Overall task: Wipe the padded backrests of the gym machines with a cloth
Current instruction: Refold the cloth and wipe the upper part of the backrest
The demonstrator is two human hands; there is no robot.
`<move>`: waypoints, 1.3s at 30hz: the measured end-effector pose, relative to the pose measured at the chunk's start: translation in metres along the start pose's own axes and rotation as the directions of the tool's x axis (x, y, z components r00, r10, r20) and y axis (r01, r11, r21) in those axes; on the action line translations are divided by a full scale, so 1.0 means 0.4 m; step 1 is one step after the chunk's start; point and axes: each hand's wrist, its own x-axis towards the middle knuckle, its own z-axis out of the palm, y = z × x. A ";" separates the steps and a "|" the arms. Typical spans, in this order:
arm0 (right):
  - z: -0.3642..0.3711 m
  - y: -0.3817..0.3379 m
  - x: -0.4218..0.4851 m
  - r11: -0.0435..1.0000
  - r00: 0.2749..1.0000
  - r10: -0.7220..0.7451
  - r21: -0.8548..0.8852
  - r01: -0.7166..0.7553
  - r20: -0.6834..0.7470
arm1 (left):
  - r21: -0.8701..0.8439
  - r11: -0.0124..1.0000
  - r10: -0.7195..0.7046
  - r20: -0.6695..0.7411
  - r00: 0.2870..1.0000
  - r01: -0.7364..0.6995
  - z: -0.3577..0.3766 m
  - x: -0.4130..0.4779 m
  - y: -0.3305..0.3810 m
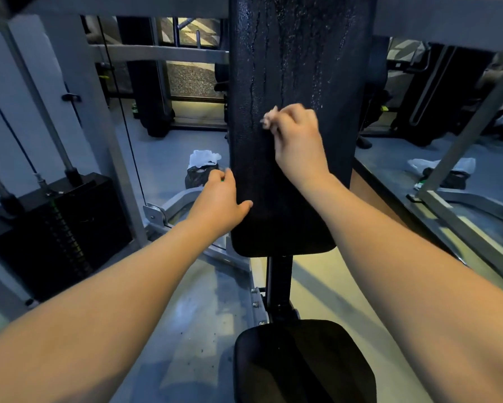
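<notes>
The right hand (298,141) pinches a wadded cloth (269,117) against the middle of the upright backrest (299,62), its wet, streaked length running up above the fingers (292,112), while the left hand (221,196) grips its lower left edge.

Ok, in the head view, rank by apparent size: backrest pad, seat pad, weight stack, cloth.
1. backrest pad
2. seat pad and weight stack, about alike; the seat pad is nearer and cropped, so unranked
3. cloth, a small wad mostly hidden in the right hand
</notes>
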 end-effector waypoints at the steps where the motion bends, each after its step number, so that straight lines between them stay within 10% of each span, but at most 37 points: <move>1: 0.006 -0.013 0.005 0.997 0.996 0.078 0.020 -0.077 -0.038 | -0.017 1.000 -0.015 -0.002 1.000 0.015 -0.005 0.007 0.000; 9: 0.008 -0.004 -0.031 0.927 0.910 -0.365 -0.015 0.375 0.198 | -0.027 0.996 -0.081 -0.062 0.995 0.080 0.025 0.030 0.038; 15: 0.054 -0.072 -0.012 0.995 0.995 -0.086 0.063 0.083 0.045 | -0.069 0.991 -0.119 -0.108 0.987 0.112 0.044 0.028 0.035; 20: 0.039 -0.035 -0.008 0.904 0.878 -0.423 0.041 0.425 0.226 | -0.059 0.991 -0.129 -0.118 0.985 0.123 0.057 0.030 0.006; 27: 0.053 -0.070 0.039 0.982 0.982 -0.183 0.065 0.180 0.044 | -0.081 0.985 -0.161 -0.139 0.977 0.151 0.065 0.022 -0.007; 32: 0.017 -0.045 0.037 0.854 0.825 -0.510 0.029 0.520 0.241 | -0.125 0.979 -0.180 -0.146 0.973 0.162 0.075 0.021 -0.006; 39: 0.030 -0.059 0.122 0.974 0.975 -0.223 -0.027 0.223 0.005 | -0.110 0.977 -0.197 -0.128 0.972 0.183 0.070 0.017 0.000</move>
